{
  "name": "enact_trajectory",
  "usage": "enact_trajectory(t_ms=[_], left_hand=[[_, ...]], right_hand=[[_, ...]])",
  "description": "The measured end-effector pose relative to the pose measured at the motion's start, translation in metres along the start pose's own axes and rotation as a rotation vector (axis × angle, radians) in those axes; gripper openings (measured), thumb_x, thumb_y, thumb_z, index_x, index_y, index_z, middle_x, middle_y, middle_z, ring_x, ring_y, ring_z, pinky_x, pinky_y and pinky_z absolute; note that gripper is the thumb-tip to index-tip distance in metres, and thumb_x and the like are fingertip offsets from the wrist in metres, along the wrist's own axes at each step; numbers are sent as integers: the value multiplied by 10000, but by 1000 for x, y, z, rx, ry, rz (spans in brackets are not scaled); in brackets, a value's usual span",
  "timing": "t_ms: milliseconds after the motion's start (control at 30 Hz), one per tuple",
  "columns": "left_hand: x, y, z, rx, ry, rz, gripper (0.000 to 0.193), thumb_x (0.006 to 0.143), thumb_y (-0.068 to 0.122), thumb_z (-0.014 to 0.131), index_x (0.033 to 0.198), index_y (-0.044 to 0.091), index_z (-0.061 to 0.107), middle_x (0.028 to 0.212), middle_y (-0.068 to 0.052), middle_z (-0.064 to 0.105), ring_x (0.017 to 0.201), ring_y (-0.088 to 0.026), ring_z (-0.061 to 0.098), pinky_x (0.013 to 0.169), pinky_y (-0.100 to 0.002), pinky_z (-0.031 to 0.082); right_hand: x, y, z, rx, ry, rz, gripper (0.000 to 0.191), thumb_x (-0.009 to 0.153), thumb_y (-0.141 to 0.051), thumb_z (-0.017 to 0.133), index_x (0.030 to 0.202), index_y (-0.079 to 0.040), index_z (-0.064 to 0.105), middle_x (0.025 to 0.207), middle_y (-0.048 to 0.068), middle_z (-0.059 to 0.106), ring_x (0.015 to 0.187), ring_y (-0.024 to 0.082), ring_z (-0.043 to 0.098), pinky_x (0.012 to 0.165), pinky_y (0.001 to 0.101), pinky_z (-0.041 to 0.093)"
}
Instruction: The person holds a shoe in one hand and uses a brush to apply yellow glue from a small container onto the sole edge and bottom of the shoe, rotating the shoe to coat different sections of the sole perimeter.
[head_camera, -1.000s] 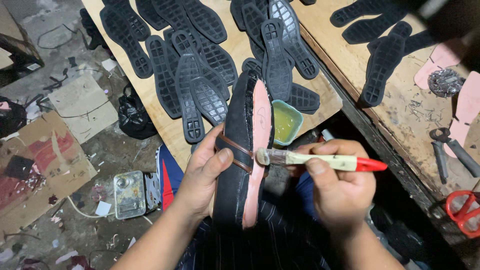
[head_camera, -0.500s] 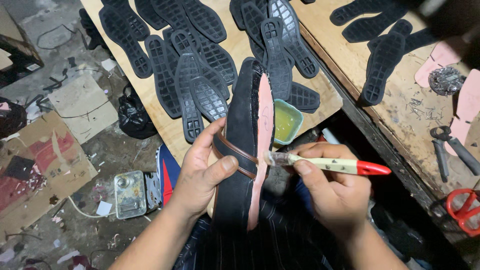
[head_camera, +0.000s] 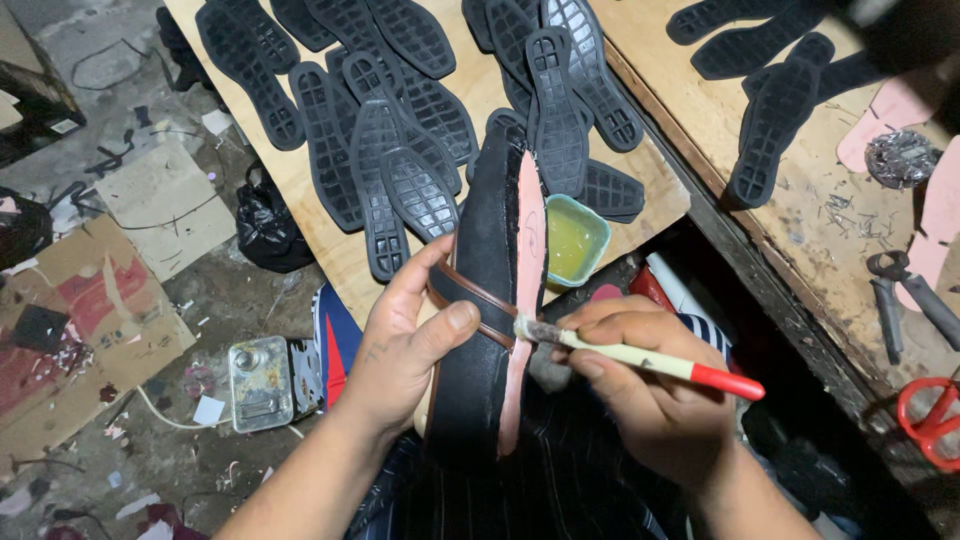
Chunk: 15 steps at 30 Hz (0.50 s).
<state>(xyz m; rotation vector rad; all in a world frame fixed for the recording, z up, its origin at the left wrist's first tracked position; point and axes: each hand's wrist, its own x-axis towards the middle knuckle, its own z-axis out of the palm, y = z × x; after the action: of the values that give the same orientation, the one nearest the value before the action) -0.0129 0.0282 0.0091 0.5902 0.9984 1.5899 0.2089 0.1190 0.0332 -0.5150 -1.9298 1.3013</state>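
The black shoe stands on its side over the person's lap, its pink insole facing right. The left hand grips it around the brown strap. The right hand is closed on a brush whose tip touches the insole edge; gluing seems in progress. The next stroke probably needs fresh glue from the green bowl just beside, before the rubber soles on the board.

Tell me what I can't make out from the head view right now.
- Shoe: its far side is hidden by the left hand, its lower end by the lap.
- Brush: the middle of its handle is covered by the right hand; glue on the bristles is too small to judge.
- Red scissors: cut off by the right edge.
- Top right corner: blurred dark shape, unreadable.
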Motion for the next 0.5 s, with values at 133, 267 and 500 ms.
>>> enact_trajectory(t_ms=[133,267,500], left_hand=[[1,-2,1,-140,-24,-26,773,913,214,715,1557,-17,356,1403,-148,585,1266,-235,592,1085,-413,485],[0,-2,1,-97,-27,-16,787,908,223,726,1558,-23,356,1415,-142,578,1283,-224,586,1095,-403,482],[0,-1,1,-95,12,-60,813,882,254,749,1550,-19,375,1352,-146,606,1208,-227,618,1039,-392,516]], right_hand=[[1,0,0,68,9,5,128,953,30,664,1075,10,631,1111,183,724,1017,243,741,946,357,618],[4,7,3,63,87,-13,170,949,27,666,1104,21,596,1162,196,694,1062,257,700,977,363,579],[2,8,2,83,39,-47,152,975,43,664,1116,9,618,1159,189,698,1061,254,714,1018,384,590]])
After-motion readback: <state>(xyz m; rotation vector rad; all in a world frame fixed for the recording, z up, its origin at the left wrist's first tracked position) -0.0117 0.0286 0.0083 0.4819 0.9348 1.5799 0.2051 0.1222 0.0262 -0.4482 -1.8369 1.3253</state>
